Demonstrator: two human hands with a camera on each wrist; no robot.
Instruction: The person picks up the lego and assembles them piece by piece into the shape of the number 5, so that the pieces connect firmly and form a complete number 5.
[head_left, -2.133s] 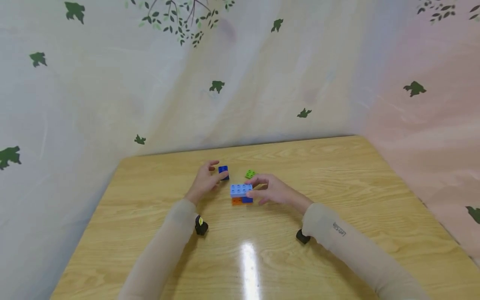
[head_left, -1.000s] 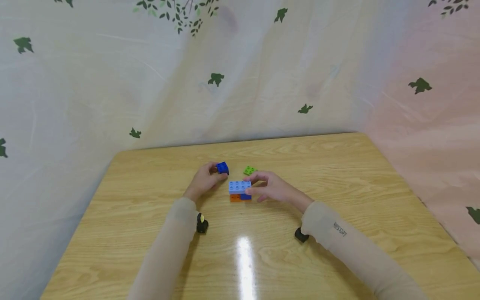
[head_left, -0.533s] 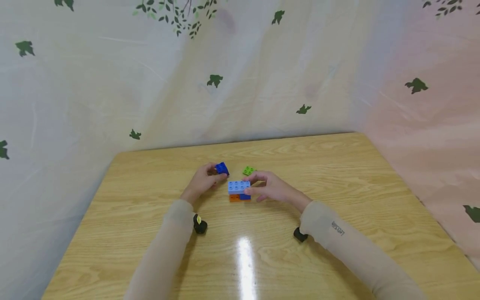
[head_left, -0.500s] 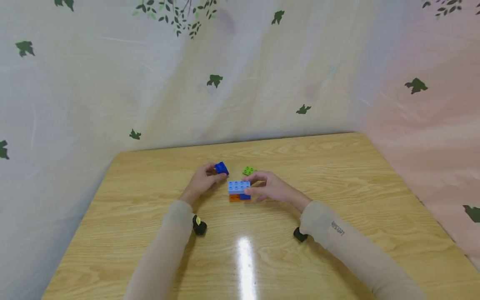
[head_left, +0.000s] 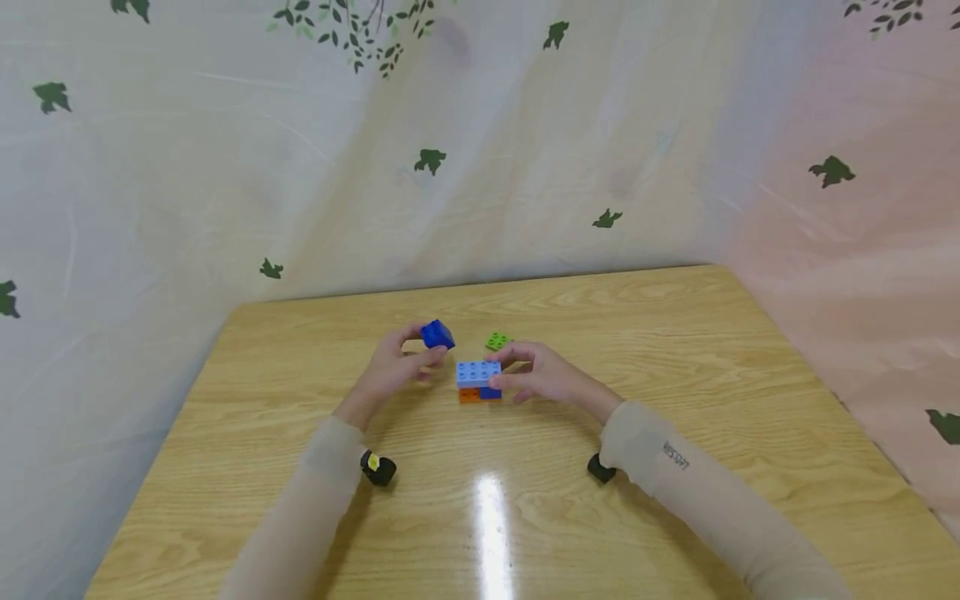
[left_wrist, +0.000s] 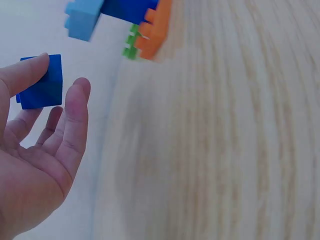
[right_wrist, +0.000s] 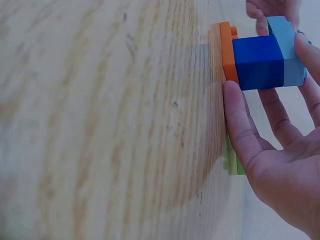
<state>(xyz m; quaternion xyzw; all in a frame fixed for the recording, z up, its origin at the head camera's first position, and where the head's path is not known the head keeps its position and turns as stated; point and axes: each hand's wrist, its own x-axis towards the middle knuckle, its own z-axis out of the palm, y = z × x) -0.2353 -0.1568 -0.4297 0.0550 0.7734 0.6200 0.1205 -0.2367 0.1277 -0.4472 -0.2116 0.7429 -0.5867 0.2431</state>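
Bricks come to five by our count: one light blue brick (head_left: 474, 373), one orange brick (head_left: 469, 396), one green brick (head_left: 497, 342), one stacked dark blue brick (head_left: 491, 393) and one tilted dark blue brick (head_left: 437, 335). We see three of them piled, orange lowest and light blue on top, about midway between the left and right edges of the tabletop (head_left: 637, 325). Our left hand (head_left: 390, 365) pinches the tilted one, on the far-left-corner side of that pile; our right hand (head_left: 543, 375) grips the light blue one at its right end. Toward the far edge lies the green one, just beyond the right fingertips, which partly cover it for us. Two black devices (head_left: 378, 469) sit at our cuffs, and one patterned backdrop (head_left: 525, 208) rises behind the far edge.
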